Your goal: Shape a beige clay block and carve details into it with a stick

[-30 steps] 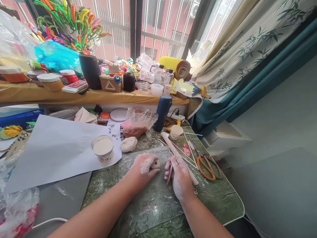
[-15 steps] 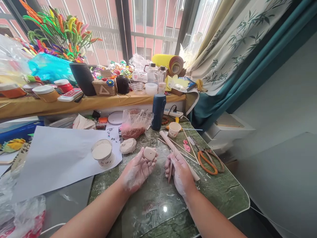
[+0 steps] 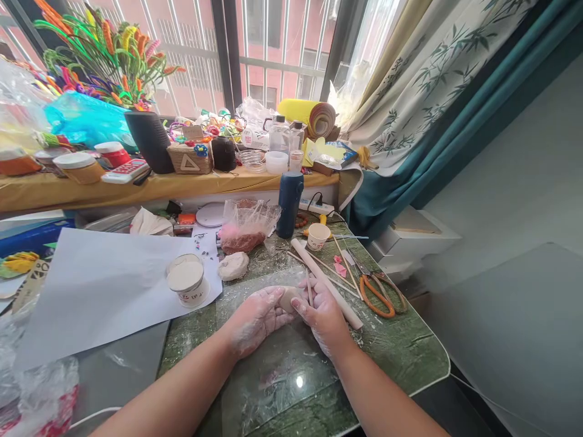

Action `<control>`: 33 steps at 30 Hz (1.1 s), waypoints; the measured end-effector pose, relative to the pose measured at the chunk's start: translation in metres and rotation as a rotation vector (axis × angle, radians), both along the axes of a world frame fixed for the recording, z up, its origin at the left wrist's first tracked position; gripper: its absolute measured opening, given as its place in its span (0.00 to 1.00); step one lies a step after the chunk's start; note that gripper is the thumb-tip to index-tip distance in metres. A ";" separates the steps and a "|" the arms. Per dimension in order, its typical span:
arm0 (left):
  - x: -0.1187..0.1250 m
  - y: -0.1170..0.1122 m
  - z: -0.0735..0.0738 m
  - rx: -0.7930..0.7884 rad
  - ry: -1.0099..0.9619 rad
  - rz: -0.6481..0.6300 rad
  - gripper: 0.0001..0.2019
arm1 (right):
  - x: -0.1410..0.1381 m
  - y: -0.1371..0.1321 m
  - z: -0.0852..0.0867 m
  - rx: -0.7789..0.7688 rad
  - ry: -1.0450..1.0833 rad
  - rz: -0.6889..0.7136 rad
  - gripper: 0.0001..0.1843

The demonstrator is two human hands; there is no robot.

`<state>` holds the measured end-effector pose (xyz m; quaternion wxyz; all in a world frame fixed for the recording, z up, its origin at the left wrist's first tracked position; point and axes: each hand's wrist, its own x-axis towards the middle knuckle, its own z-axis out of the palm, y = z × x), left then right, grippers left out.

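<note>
My left hand (image 3: 255,317) and my right hand (image 3: 321,313) meet over the green marble-patterned table (image 3: 401,358), both dusted white. Between them sits a small pale lump of clay (image 3: 288,297), cupped in the left fingers and pressed by the right thumb. My right hand also keeps a thin wooden stick (image 3: 309,291) between its fingers. A wooden rolling pin (image 3: 324,281) lies just beyond the right hand. A second lump of clay (image 3: 233,266) rests farther back on the table.
A white cup of powder (image 3: 186,280) stands on a sheet of white paper (image 3: 100,285). Orange-handled scissors (image 3: 378,292), thin sticks, a small paper cup (image 3: 317,236), a dark blue bottle (image 3: 289,203) and a plastic bag (image 3: 248,224) crowd the far side. A cluttered shelf (image 3: 136,188) runs behind.
My left hand turned the clay lump up in its palm, then lowered it again. My right hand moved left with the stick and now touches the lump.
</note>
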<state>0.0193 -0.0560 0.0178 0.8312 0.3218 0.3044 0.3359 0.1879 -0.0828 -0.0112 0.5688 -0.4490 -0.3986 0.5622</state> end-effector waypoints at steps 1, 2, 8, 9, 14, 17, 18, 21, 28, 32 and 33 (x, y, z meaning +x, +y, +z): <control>-0.001 0.001 0.000 0.006 0.016 -0.003 0.23 | 0.000 0.000 0.000 0.000 -0.023 -0.001 0.25; -0.001 0.001 0.000 0.010 0.029 -0.003 0.23 | -0.001 0.000 0.000 0.003 -0.041 -0.004 0.25; 0.002 -0.001 -0.002 0.056 0.028 0.044 0.21 | 0.001 -0.001 -0.002 -0.020 0.102 0.059 0.22; 0.003 -0.001 -0.003 0.075 0.050 0.073 0.21 | 0.002 0.000 -0.003 -0.033 0.147 0.064 0.23; -0.003 0.006 -0.005 0.448 0.459 0.189 0.24 | 0.003 0.005 -0.004 -0.074 0.231 -0.014 0.21; -0.010 0.009 -0.005 0.758 0.754 0.164 0.23 | 0.003 0.006 -0.003 -0.083 0.259 -0.029 0.17; -0.011 0.010 -0.005 0.813 0.800 0.146 0.22 | 0.003 0.006 -0.003 -0.079 0.273 -0.035 0.16; -0.009 0.008 -0.005 0.729 0.726 0.153 0.23 | 0.004 0.008 -0.005 -0.070 0.267 -0.060 0.17; -0.005 0.008 0.003 0.083 0.051 0.218 0.24 | 0.003 0.008 -0.006 -0.078 0.135 -0.028 0.22; -0.005 0.007 0.003 0.057 -0.015 0.118 0.21 | -0.001 0.003 -0.001 -0.001 0.090 0.018 0.30; -0.005 0.006 0.002 0.057 -0.013 0.100 0.20 | -0.003 0.002 -0.001 0.011 0.093 0.024 0.32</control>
